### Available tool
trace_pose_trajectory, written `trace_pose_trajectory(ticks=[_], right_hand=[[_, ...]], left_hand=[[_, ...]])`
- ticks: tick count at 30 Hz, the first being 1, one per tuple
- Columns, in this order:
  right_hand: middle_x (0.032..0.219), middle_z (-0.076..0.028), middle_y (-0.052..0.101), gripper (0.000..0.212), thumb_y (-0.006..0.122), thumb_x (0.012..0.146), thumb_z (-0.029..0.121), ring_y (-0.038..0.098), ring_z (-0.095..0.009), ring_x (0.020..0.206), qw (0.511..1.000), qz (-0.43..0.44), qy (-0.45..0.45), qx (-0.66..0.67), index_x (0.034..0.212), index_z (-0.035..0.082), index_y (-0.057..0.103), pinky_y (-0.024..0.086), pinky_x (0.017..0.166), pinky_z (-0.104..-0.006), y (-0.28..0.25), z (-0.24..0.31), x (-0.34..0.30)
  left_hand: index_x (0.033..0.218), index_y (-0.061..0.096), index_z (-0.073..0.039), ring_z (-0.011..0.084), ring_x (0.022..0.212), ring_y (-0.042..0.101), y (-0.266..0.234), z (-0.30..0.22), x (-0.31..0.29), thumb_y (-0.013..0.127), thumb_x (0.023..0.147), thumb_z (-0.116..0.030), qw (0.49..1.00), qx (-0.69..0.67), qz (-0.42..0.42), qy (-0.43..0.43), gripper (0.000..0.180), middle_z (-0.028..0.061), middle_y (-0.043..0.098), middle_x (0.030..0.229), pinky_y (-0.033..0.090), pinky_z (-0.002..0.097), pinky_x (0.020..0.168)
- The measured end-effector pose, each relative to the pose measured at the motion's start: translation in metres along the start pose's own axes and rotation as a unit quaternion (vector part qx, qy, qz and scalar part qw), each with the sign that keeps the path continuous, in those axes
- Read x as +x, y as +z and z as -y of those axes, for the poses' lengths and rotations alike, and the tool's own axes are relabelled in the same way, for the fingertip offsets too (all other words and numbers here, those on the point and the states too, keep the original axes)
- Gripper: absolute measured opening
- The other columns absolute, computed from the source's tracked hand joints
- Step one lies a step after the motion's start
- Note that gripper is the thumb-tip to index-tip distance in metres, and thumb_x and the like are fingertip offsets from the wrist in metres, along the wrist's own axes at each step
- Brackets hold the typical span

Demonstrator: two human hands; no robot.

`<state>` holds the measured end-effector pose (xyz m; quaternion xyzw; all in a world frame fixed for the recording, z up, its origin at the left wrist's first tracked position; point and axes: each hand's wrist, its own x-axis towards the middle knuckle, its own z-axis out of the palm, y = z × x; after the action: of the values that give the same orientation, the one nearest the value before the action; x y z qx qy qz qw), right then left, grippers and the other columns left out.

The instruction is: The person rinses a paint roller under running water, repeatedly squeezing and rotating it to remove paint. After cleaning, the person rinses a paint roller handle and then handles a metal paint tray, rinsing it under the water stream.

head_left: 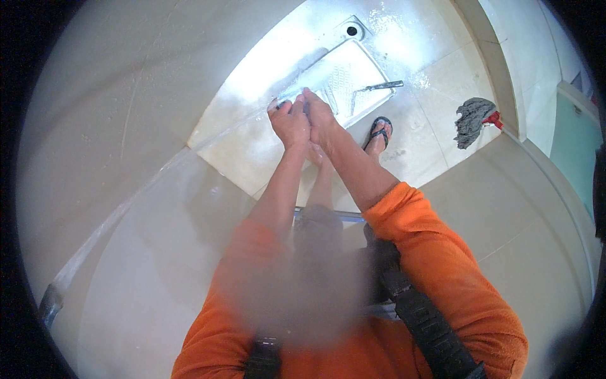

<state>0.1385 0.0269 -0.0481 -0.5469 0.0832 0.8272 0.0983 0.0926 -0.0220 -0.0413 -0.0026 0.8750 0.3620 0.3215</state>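
From the head view, the left hand (291, 129) and right hand (323, 115) press together near the edge of a white tray (377, 111) on the wet floor (271, 165), and the grip is bent inward, fingers curled close. A dark piece (284, 105) peeks out among them; which hand has hold of it, and how firmly, I cannot tell. A bent-wire tool (385, 85) lies loose across the tray's near-right side, handle over the rim. Now, the dangers: wet fingers could let that piece slip, probably dropping it at the tray's edge; a knock could tip the tool off; and the wet shine makes a skid likely under the black slipper (381, 129), right beside the tray. The grey mop (472, 121) lies well apart, so tripping on it looks less likely. As for brands, labels or writing, nothing reads clearly: marks on the dark strap (435, 328) are too indistinct.
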Motion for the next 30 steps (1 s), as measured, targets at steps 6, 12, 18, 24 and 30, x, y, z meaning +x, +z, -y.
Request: trace_pose_trajectory(ticks=[6,12,18,24,30], right_hand=[[0.109,-0.016,0.062,0.039,0.066,0.095,0.030,0.061,-0.028,0.097,0.996,0.065,0.017,0.053,0.117,-0.001,0.058,0.053,0.085,-0.0415,-0.016,0.002,0.002],[0.099,-0.010,0.066,0.029,0.055,0.100,0.034,0.062,-0.025,0.091,0.998,0.050,0.034,-0.012,0.109,0.007,0.059,0.051,0.089,-0.0390,-0.006,0.002,0.007],[0.095,-0.011,0.064,0.026,0.060,0.092,0.026,0.062,-0.024,0.085,0.999,0.027,0.015,-0.031,0.108,0.006,0.059,0.053,0.079,-0.0360,-0.015,0.000,-0.008],[0.096,-0.009,0.063,0.028,0.063,0.090,0.028,0.061,-0.021,0.082,0.994,0.031,-0.016,-0.106,0.107,0.006,0.060,0.053,0.077,-0.0345,-0.012,-0.003,-0.029],[0.093,-0.011,0.061,0.031,0.063,0.090,0.028,0.062,-0.021,0.079,0.978,0.000,-0.040,-0.202,0.105,0.000,0.062,0.055,0.067,-0.0334,-0.003,0.020,-0.043]], left_hand=[[0.099,0.069,0.010,0.0320,0.115,0.057,-0.001,0.004,-0.015,0.071,0.085,-0.011,0.977,0.102,0.013,0.186,0.026,0.0206,0.056,0.121,0.045,0.0374,0.097],[0.097,0.073,0.002,0.0337,0.115,0.058,-0.025,0.012,-0.019,0.068,0.086,-0.007,0.890,0.260,-0.005,0.374,0.016,0.0220,0.057,0.128,0.046,0.0413,0.098],[0.096,0.073,0.002,0.0276,0.113,0.060,-0.056,0.019,-0.021,0.060,0.091,-0.007,0.950,0.002,0.121,0.288,0.016,0.0187,0.060,0.131,0.050,0.0384,0.092],[0.124,0.061,0.003,0.0231,0.111,0.057,-0.040,-0.008,-0.004,0.056,0.097,-0.029,0.990,-0.082,0.106,-0.039,0.042,0.0156,0.059,0.127,0.046,0.0344,0.094],[0.136,0.052,-0.001,0.0282,0.112,0.054,-0.029,-0.058,0.008,0.064,0.091,-0.054,0.916,-0.065,0.304,-0.255,0.071,0.0157,0.058,0.126,0.041,0.0455,0.097]])
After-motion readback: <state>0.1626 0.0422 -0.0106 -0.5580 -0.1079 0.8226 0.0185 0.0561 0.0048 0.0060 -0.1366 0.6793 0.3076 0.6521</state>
